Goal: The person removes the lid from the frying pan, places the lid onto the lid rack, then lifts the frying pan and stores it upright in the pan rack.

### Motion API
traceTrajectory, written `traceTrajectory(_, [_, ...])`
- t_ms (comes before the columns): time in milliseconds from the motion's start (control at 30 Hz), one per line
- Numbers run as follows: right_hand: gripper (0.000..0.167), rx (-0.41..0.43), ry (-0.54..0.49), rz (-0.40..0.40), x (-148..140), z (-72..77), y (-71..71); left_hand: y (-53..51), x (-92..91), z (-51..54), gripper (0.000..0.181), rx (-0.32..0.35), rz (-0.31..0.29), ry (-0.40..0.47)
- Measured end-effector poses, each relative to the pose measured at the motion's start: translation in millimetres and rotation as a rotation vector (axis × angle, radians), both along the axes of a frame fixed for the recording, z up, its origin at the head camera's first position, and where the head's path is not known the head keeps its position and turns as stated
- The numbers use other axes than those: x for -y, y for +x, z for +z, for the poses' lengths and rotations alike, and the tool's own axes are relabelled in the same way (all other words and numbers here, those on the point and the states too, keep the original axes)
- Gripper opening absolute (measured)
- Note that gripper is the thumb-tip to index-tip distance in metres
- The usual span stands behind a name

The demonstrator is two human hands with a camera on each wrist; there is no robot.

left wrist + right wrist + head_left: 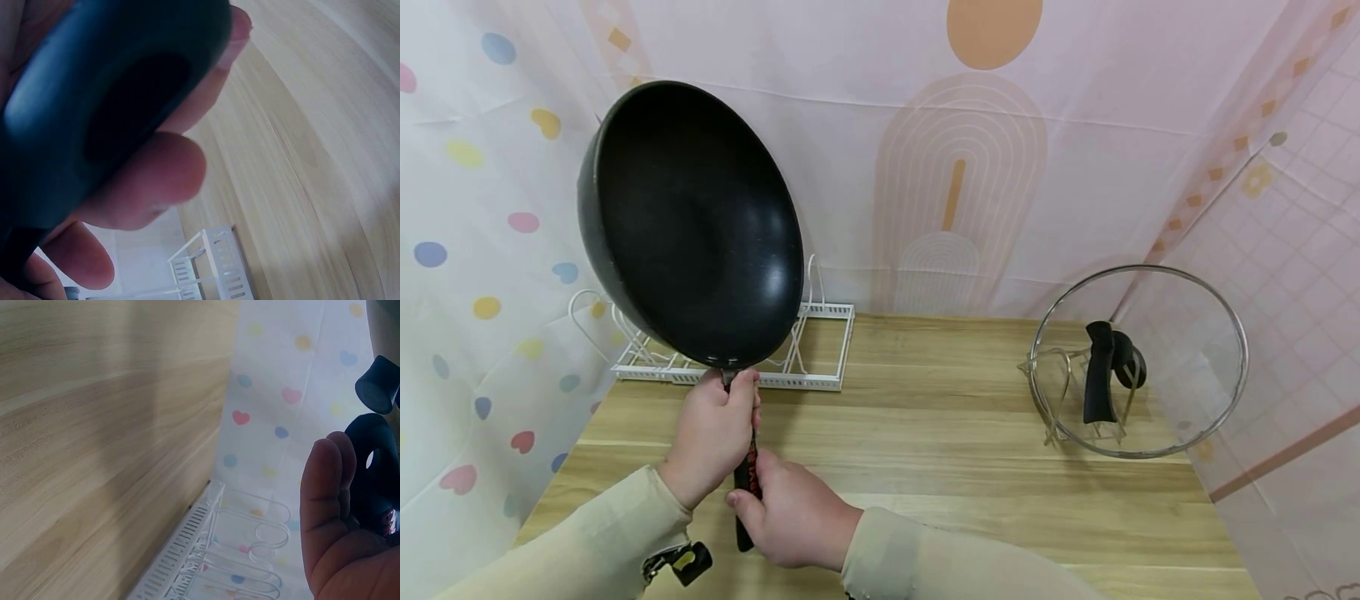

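A black wok (692,225) is held tilted up, its hollow side facing me, in front of and above a white wire rack (805,382) at the back left. I cannot tell whether it touches the rack. My left hand (711,433) grips the handle close to the pan; in the left wrist view its fingers (162,175) curl round the dark handle (125,106). Lower down, my right hand (801,512) holds the same handle near its end. The right wrist view has the right hand (340,537) beside the handle's holed tip (369,437).
On the right, a glass lid (1195,375) with a metal rim and black knob leans in a small wire stand (1056,392). Patterned curtains (1112,167) enclose the wooden table (940,450) at the back and sides.
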State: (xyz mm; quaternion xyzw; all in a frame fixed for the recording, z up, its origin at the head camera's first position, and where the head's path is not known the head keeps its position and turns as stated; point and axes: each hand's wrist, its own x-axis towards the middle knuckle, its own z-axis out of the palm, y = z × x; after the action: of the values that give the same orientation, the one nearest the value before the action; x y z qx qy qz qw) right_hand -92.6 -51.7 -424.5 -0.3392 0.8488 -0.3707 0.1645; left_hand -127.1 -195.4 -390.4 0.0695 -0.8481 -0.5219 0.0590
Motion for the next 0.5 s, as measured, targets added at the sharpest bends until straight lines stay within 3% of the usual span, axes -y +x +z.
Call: traceTrajectory(500, [0.019, 0.037, 0.01, 0.016, 2.0, -2.6, -2.4, -0.6, 1.1, -2.7, 0.032, -0.019, 0.004, -0.026])
